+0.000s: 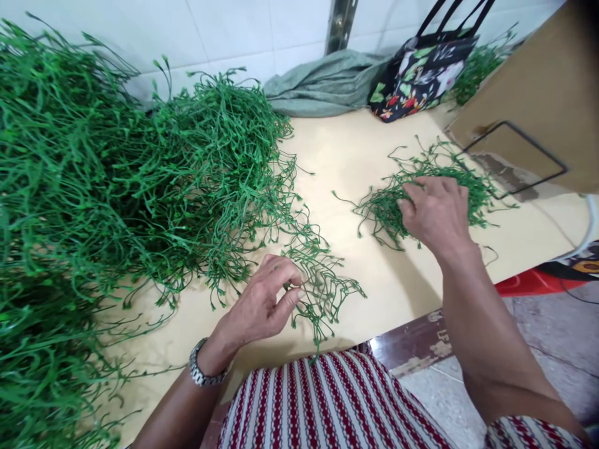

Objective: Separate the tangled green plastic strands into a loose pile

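Note:
My left hand (266,299) is near the middle front of the table, thumb and forefinger pinched together on a thin green artificial plant stem (302,293). Beside its fingertips, a loose strand of similar budded stems (327,280) trails from the big heap. To the right, my right hand (440,209) lies palm down on a smaller bunch of green stems (388,209), its fingers bent into the bunch. The fingertips are mostly hidden there. A large tangled heap of green stems (140,181) fills the left side.
The table (322,149) has a pale tan top. A cardboard box (538,106) with a black wire loop (533,146) stands at right. At the back, against white tiles, are a grey-green sack (327,84) and a floral bag (416,84). Something red (538,282) shows below the right edge.

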{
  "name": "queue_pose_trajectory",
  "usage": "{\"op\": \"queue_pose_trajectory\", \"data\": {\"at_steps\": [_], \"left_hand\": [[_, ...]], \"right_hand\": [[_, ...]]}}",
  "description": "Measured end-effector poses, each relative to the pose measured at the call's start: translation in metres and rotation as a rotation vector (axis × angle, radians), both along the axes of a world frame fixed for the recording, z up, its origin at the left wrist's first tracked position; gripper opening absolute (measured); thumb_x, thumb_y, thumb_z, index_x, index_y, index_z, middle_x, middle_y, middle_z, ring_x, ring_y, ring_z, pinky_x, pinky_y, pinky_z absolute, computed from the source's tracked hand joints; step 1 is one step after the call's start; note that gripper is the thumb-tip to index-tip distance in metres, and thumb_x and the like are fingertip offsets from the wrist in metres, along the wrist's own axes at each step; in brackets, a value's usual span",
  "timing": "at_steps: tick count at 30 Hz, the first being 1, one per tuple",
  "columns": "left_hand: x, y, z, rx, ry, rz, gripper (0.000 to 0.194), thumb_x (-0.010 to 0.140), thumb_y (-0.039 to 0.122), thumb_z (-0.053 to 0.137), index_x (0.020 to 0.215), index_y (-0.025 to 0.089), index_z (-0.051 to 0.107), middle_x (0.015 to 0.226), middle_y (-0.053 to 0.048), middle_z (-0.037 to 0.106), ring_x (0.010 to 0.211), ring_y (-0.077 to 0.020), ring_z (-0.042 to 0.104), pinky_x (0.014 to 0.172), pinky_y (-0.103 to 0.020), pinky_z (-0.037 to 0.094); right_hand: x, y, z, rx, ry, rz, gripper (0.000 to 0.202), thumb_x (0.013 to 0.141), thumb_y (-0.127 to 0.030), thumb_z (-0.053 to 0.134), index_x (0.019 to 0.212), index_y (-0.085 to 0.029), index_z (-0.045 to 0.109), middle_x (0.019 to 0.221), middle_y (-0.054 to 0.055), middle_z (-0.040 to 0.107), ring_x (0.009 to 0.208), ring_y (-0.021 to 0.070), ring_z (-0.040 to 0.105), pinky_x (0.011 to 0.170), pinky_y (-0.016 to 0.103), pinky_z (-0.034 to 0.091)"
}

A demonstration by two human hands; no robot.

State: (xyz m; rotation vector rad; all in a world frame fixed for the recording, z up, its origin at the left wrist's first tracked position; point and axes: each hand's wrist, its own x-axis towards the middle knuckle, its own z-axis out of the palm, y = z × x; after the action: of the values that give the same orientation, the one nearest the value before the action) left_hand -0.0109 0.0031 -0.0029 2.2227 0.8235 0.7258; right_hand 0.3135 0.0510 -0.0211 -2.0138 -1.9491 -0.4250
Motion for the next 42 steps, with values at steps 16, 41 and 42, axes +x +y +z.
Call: {"op": "queue_pose_trajectory", "data": {"at_steps": [16, 41, 42], "left_hand": [[0.01, -0.001, -0.002, 0.261, -0.027, 0.067, 0.01, 0.079, 0.008, 0.052, 0.082, 0.017, 0.051, 0.071, -0.001, 0.053, 0.069, -0.0134, 0.047, 0.075, -0.034, 0.04], [0.008, -0.007, 0.028, 0.029, 0.201, -0.399, 0.024, 0.081, 0.008, 0.03, 0.06, 0.019, 0.035, 0.057, 0.003, 0.045, 0.058, -0.0112, 0.042, 0.074, -0.027, 0.036], [0.008, -0.008, 0.029, 0.017, 0.19, -0.412, 0.024, 0.082, 0.01, 0.029, 0.06, 0.019, 0.036, 0.057, 0.003, 0.046, 0.057, -0.0116, 0.042, 0.074, -0.028, 0.037]], "right_hand": [[-0.128, -0.061, 0.032, -0.491, 0.577, 0.845, 0.016, 0.089, -0.017, 0.04, 0.081, -0.015, 0.053, 0.07, 0.003, 0.056, 0.066, 0.0123, 0.05, 0.061, 0.024, 0.039], [-0.117, -0.066, 0.021, -0.791, 0.898, 1.124, 0.017, 0.081, -0.026, 0.053, 0.07, -0.014, 0.058, 0.053, -0.007, 0.039, 0.047, 0.0034, 0.035, 0.046, 0.015, 0.027], [-0.116, -0.066, 0.018, -0.813, 0.95, 1.15, 0.018, 0.081, -0.029, 0.055, 0.071, -0.014, 0.059, 0.054, -0.007, 0.041, 0.047, 0.0028, 0.035, 0.046, 0.014, 0.028]]}}
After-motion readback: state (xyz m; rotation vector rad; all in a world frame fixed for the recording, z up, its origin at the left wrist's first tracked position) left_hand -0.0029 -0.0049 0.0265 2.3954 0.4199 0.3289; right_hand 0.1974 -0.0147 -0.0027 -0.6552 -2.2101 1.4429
